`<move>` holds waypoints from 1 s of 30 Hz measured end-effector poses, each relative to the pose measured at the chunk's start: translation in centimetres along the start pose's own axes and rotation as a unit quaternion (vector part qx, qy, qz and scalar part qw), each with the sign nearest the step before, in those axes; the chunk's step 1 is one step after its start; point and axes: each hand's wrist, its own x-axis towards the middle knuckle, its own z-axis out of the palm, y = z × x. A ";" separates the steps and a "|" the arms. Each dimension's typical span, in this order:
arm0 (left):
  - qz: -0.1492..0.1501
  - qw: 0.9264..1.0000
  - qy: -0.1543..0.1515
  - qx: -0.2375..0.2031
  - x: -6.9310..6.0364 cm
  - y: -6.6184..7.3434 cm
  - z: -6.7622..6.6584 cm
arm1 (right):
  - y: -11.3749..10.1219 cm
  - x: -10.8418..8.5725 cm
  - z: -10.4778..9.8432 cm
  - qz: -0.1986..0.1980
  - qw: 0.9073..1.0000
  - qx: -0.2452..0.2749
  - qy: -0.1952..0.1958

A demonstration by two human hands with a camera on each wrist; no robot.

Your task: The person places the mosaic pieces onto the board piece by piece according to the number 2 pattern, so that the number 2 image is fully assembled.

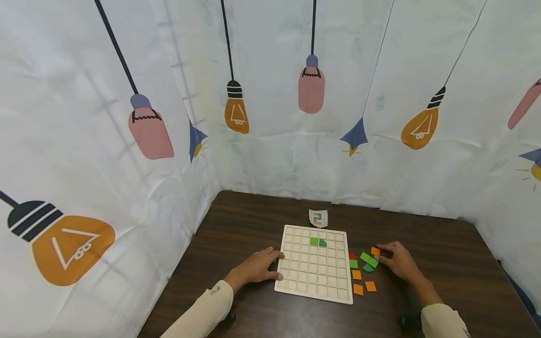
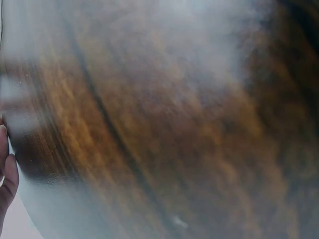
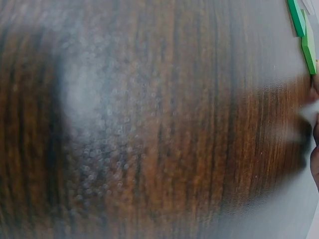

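Observation:
A pale gridded board [image 1: 313,277] lies on the dark table. Two tiles sit side by side in its upper cells: a light green square [image 1: 314,241] and a darker green rounded piece [image 1: 323,242]. My left hand [image 1: 259,266] rests at the board's left edge, thumb and fingers spread along the rim. To the right of the board, my right hand [image 1: 399,260] pinches an orange square tile [image 1: 375,251] between thumb and finger. Loose light green tiles [image 1: 373,262] lie beside that thumb. In the wrist views, only bits of fingers show at the frame edges.
Near the board's right side are a red piece [image 1: 352,256], a green square [image 1: 353,264], a dark green rounded piece [image 1: 368,268] and several orange squares [image 1: 370,286]. A small patterned paper [image 1: 318,218] lies behind the board. Lamp-printed white cloth [image 1: 270,159] hangs behind the table.

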 end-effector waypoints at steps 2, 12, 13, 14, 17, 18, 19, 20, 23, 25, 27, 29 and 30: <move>-0.002 1.000 0.000 0.001 0.0 0.0 0.0 | 0.0 0.0 0.0 -0.005 1.000 -0.001 0.004; -0.006 1.000 -0.001 0.002 0.0 0.0 0.2 | -0.1 -0.1 0.4 -0.018 1.000 -0.009 0.022; -0.006 1.000 -0.001 0.002 0.0 0.0 0.2 | -0.1 -0.1 0.4 -0.017 1.000 -0.011 0.024; -0.006 1.000 -0.001 0.002 0.0 0.0 0.2 | -0.2 -0.1 0.5 -0.017 0.999 -0.012 0.026; -0.006 1.000 0.000 0.002 0.0 0.1 0.2 | -0.3 -0.2 0.5 -0.020 0.999 -0.012 0.031; -0.005 1.000 0.000 0.003 0.0 0.1 0.2 | -0.4 -0.2 0.5 -0.021 0.999 -0.012 0.033; -0.005 1.000 0.000 0.003 0.0 0.1 0.2 | -0.4 -0.2 0.6 -0.021 0.999 -0.010 0.035; -0.004 1.000 0.001 0.004 0.0 0.1 0.1 | -0.4 -0.2 0.6 -0.022 0.999 -0.009 0.035; -0.003 1.000 0.001 0.004 0.0 0.1 0.1 | -0.5 -0.2 0.7 -0.021 0.999 -0.009 0.032; -0.003 1.000 0.000 0.004 0.0 0.1 0.1 | -0.4 -0.2 0.8 -0.017 0.999 -0.009 0.029; -0.005 1.000 -0.001 0.002 0.0 0.1 0.1 | -0.3 -0.1 0.9 -0.013 1.000 -0.010 0.026; -0.006 1.000 -0.003 0.001 -0.1 0.1 0.0 | -0.3 -0.1 1.0 -0.009 1.000 -0.010 0.022; -0.007 1.000 -0.003 0.001 -0.1 0.2 0.0 | -0.2 -0.1 1.1 -0.007 1.000 -0.011 0.021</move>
